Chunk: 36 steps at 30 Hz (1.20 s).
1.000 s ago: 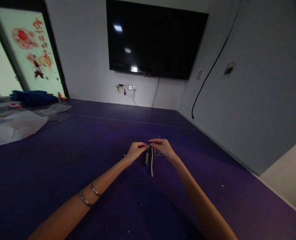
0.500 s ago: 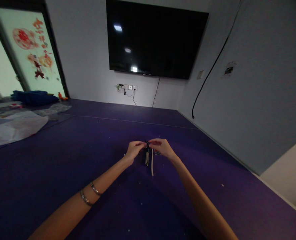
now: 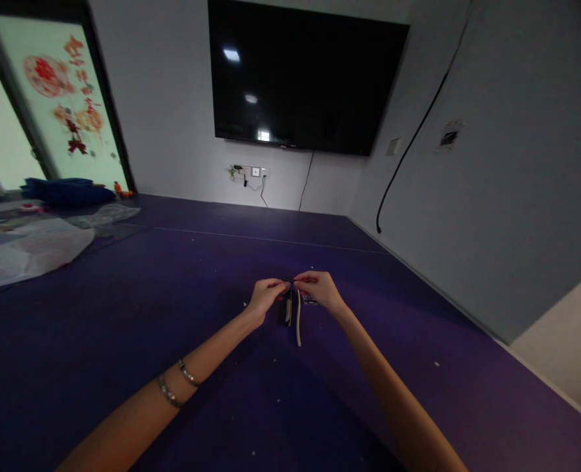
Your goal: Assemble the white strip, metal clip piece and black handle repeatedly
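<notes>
My left hand [image 3: 266,296] and my right hand [image 3: 321,289] meet over the purple surface, each pinching one side of a small dark piece [image 3: 289,282]. Its kind is too small to make out. Just below the fingertips lies a dark, narrow item with a pale strip [image 3: 288,309]. A cream-coloured cord-like strip [image 3: 299,321] runs toward me from under my right hand, its far end hidden by the fingers. Partly covered by the right hand is a small dark, patterned item [image 3: 309,299]. Two bracelets [image 3: 169,391] circle my left forearm.
The purple surface [image 3: 196,262] reaches to the walls. White plastic sheeting [image 3: 39,252] and a dark blue cloth bundle [image 3: 69,191] lie at the far left. A large television [image 3: 304,78] hangs on the back wall. A black cable [image 3: 412,141] dangles along the right wall.
The small dark piece between my fingertips has turned slightly and shows wider now. My right fingertips have shifted a little to the right; my left hand stays nearly in place.
</notes>
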{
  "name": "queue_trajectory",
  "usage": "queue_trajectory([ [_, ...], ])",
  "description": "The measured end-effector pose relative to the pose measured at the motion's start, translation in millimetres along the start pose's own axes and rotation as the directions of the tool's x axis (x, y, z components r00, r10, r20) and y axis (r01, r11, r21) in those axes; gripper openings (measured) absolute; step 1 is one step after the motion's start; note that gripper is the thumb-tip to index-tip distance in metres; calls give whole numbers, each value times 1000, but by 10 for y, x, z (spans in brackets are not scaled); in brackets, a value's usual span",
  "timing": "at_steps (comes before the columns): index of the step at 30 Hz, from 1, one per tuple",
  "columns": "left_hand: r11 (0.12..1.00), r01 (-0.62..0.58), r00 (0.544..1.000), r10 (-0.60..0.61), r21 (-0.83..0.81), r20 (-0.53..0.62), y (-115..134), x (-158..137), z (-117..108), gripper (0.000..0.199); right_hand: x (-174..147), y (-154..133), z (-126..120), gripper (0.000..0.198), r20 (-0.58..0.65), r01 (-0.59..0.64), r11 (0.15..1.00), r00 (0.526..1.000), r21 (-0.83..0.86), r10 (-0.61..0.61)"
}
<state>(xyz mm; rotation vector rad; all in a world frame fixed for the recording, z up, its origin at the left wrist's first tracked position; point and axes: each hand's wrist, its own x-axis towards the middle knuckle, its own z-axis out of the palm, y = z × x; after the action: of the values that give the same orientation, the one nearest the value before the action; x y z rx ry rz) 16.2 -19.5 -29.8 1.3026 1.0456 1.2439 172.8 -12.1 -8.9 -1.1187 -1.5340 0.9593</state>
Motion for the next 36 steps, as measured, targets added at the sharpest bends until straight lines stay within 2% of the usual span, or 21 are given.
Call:
queue_trajectory([
  [5, 997, -11, 997, 6, 75, 72, -102, 34, 6, 23, 35, 62, -121, 21, -14, 14, 999, 1000, -52, -15],
  [8, 954, -151, 985, 123, 258, 122, -170, 87, -10, 20, 83, 176, -302, 20, -67, 4, 996, 998, -91, -10],
  [11, 793, -356, 935, 304, 495, 184, -209, 150, -23, 16, 125, 338, -510, 17, -132, -35, 986, 991, -162, 13],
  [14, 578, -477, 874, 388, 662, 292, -230, 234, 14, 23, 144, 509, -650, 16, -146, -74, 971, 988, -226, 41],
  [18, 355, -566, 821, 322, 744, 471, -266, 378, 172, 42, 152, 689, -681, 20, -120, -94, 955, 991, -283, 62],
  [22, 231, -610, 791, 225, 758, 569, -297, 487, 356, 44, 167, 786, -641, 22, -105, -59, 930, 994, -362, 22],
  [28, 168, -597, 802, 137, 785, 581, -335, 554, 439, 44, 145, 782, -597, 22, -87, -29, 897, 996, -441, -10],
  [36, 197, -612, 789, 92, 766, 607, -377, 589, 431, 43, 129, 780, -547, 21, -92, -51, 888, 996, -457, 10],
])
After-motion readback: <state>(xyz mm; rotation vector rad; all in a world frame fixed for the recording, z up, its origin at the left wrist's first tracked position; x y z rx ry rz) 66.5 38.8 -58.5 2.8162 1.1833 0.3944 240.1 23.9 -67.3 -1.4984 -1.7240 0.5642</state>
